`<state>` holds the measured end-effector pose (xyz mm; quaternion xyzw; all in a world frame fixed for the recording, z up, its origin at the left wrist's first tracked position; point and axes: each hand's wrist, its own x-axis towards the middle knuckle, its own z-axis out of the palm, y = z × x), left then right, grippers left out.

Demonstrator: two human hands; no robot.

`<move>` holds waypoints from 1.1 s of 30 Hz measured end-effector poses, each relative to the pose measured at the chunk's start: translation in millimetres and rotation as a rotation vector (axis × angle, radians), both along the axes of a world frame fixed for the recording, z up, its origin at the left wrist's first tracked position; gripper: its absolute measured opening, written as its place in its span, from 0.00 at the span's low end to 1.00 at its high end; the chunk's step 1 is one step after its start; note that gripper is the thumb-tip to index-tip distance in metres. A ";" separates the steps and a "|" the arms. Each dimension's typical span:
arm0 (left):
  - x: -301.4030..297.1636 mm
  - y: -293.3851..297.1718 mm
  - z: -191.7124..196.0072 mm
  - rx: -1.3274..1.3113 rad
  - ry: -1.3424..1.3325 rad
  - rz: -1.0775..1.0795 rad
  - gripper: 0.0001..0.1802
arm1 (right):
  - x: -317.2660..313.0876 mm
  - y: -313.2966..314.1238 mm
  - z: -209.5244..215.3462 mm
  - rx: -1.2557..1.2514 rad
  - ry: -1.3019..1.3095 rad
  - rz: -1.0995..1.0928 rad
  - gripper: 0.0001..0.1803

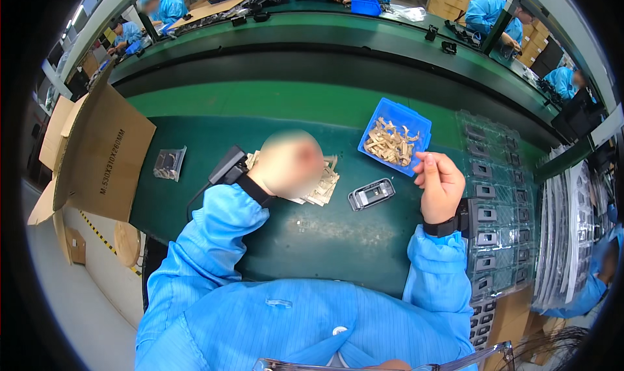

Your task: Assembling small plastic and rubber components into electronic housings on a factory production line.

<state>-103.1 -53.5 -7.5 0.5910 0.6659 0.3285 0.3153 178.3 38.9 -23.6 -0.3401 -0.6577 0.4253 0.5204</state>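
Mid-frame, the left hand [286,166] is covering beige strips [327,184], grip indiscernible, while the half-curled right hand [442,184], hold unclear, is hovering beside the blue tray [390,109], light pinching seeming wisest.

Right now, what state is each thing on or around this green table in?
Left hand: blurred, grip unclear.
Right hand: fingers bent, grip unclear.
Flat beige strips: heaped, partly hidden by the left hand.
Blue rectangular plastic bin: open-topped, holding tan curved pieces.
Dark grey oblong plastic part: lying loose.
Brown cardboard box: flaps open.
Clear plastic bag: lying flat; seal unclear.
Clear plastic trays: dark parts in the pockets.
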 end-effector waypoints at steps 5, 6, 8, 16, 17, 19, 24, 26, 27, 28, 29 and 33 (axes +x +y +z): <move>37.0 -0.8 28.6 -0.006 -0.541 -0.129 0.15 | -24.5 -23.5 1.8 -0.186 0.133 0.318 0.08; 46.7 1.2 28.3 0.048 -0.512 -0.166 0.15 | -26.9 -27.7 -0.3 -0.233 0.156 0.337 0.08; 63.8 3.7 41.7 0.031 -0.431 -0.207 0.15 | -25.4 -25.5 -4.9 -0.272 0.148 0.318 0.08; 88.7 41.9 32.7 0.612 0.308 -0.263 0.08 | -13.3 -8.5 -7.5 -0.147 0.084 0.234 0.07; 92.0 45.3 31.8 0.614 0.306 -0.271 0.08 | -13.2 -8.7 -5.2 -0.147 0.082 0.208 0.07; 98.8 51.3 28.0 0.614 0.353 -0.238 0.07 | -13.0 -8.0 -4.1 -0.146 0.081 0.175 0.07; 108.7 57.9 17.5 0.694 0.327 -0.235 0.06 | -8.8 -6.1 -3.1 -0.384 0.257 0.166 0.08; 107.4 64.2 9.1 0.720 0.312 -0.231 0.06 | -8.5 -2.7 -6.1 -0.439 0.320 0.194 0.09; 103.8 69.4 3.3 0.766 0.157 -0.276 0.06 | -8.6 -1.4 -7.2 -0.494 0.384 0.230 0.09; 99.9 72.8 0.3 0.807 0.002 -0.319 0.05 | -7.4 0.1 -5.7 -0.495 0.381 0.229 0.09; 95.8 74.3 0.0 0.717 -0.047 -0.217 0.05 | -4.3 2.3 -1.9 -0.526 0.302 0.141 0.09; 74.2 88.3 -8.4 0.665 0.204 -0.045 0.04 | -2.9 8.6 3.8 -0.493 0.128 -0.010 0.09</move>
